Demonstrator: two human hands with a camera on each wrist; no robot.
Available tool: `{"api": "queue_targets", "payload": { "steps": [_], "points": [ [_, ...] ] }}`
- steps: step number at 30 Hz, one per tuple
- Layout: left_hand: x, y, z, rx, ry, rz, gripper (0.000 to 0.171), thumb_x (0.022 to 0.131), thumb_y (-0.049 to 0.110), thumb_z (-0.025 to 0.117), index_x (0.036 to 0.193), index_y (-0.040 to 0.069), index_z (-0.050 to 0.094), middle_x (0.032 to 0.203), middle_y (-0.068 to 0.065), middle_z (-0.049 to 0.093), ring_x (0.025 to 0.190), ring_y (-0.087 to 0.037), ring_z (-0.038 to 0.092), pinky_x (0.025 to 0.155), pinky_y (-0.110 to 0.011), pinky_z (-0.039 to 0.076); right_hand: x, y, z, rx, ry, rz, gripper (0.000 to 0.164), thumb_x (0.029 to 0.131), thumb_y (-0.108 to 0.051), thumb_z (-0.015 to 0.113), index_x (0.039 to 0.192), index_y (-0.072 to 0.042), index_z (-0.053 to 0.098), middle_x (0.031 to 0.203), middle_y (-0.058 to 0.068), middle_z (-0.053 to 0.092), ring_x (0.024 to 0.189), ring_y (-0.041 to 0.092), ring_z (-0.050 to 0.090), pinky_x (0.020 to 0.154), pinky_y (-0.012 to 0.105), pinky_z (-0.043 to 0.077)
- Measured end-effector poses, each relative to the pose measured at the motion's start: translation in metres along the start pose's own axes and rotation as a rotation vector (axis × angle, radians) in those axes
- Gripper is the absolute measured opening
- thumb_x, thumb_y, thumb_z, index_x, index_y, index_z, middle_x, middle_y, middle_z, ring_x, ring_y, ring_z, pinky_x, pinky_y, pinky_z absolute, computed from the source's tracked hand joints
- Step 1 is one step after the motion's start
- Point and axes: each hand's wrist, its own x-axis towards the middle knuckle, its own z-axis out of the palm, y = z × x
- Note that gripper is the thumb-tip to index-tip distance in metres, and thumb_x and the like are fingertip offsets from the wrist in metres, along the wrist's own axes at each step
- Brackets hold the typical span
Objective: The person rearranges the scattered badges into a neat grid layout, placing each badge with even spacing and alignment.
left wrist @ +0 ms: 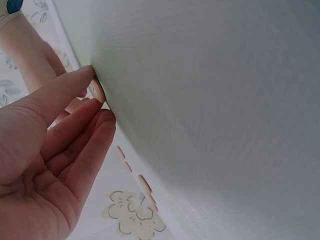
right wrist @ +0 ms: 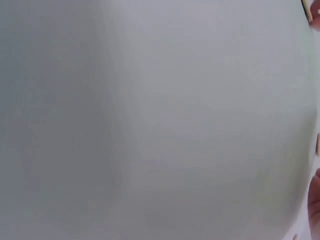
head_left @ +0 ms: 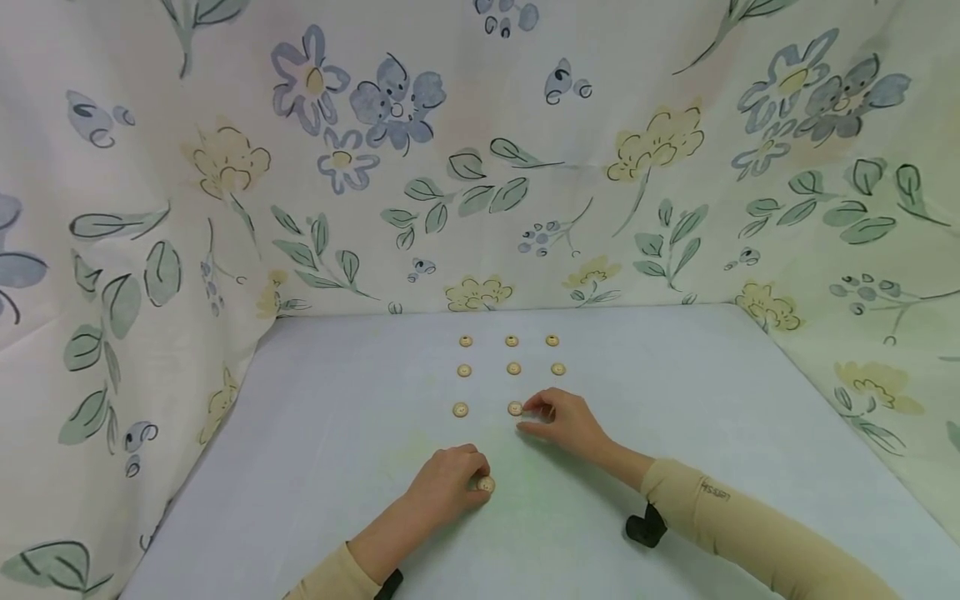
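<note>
In the head view my left hand [head_left: 448, 485] pinches a round wooden button [head_left: 486, 484] between thumb and fingers, close over the table at the near middle. The left wrist view shows this button [left wrist: 97, 90] edge-on at the thumb tip, with the palm of the left hand [left wrist: 55, 155] facing the camera. My right hand [head_left: 567, 422] reaches to another wooden button [head_left: 515, 408] lying flat; its index fingertip is right at the button's right edge, thumb just below. Only part of the right hand [right wrist: 314, 205] shows at the right wrist view's edge, thumb apart from the button [right wrist: 318, 145].
Beyond my hands, several matching buttons lie in rows: a far row with a button [head_left: 512, 341], a middle row with another button [head_left: 513, 368], and a near-left button [head_left: 461, 409]. A floral cloth [head_left: 480, 233] hangs behind and beside the white table [head_left: 337, 433].
</note>
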Motion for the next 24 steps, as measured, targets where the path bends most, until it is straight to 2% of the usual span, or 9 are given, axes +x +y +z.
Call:
{"api": "queue_targets", "payload": {
  "steps": [13, 24],
  "points": [
    [0.001, -0.002, 0.002, 0.012, 0.033, 0.027, 0.010, 0.075, 0.007, 0.077, 0.080, 0.008, 0.069, 0.076, 0.003, 0.059, 0.067, -0.011, 0.055, 0.063, -0.026, 0.047, -0.036, 0.001, 0.000, 0.062, -0.047, -0.044, 0.024, 0.078, -0.028, 0.083, 0.094, -0.015, 0.071, 0.085, -0.007, 0.064, 0.076, 0.010, 0.056, 0.068, 0.024, 0.048],
    [0.001, -0.002, 0.002, 0.003, 0.032, 0.036, 0.010, 0.074, 0.005, 0.077, 0.080, 0.007, 0.069, 0.075, 0.002, 0.059, 0.067, -0.010, 0.055, 0.063, -0.026, 0.047, -0.070, -0.009, -0.002, 0.095, -0.079, -0.107, 0.025, 0.079, -0.030, 0.082, 0.096, -0.016, 0.070, 0.088, -0.007, 0.066, 0.075, 0.010, 0.058, 0.067, 0.023, 0.049]
  ]
}}
